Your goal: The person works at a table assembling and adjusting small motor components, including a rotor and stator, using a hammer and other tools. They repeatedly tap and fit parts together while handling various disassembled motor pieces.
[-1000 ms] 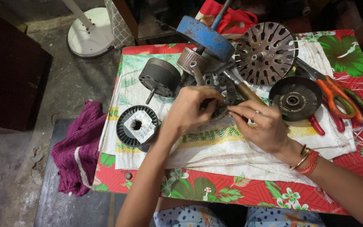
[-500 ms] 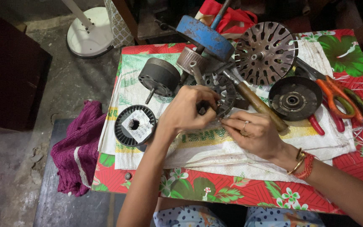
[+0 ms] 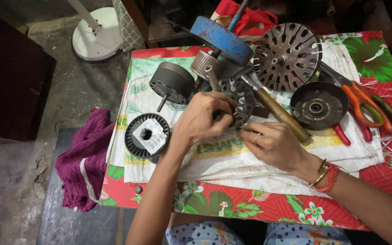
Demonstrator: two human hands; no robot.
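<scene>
The left hand (image 3: 200,121) pinches the ring-shaped motor stator (image 3: 237,97); the right hand (image 3: 273,144) curls just beside it, its grip unclear. Parts crowd beyond both hands, while bare white sack cloth (image 3: 232,163) lies nearer the person. Fingers hide the stator's near edge.

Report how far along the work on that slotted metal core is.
Done: motor opened, dark housing and vented cover plate set aside. In hand: left hand and right hand both work at the slotted core. Left: every part lies separate; wire spool sits beside.

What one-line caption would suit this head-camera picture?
Left hand and right hand work on a slotted metal ring beside a wire spool and wooden-handled hammer.
</scene>
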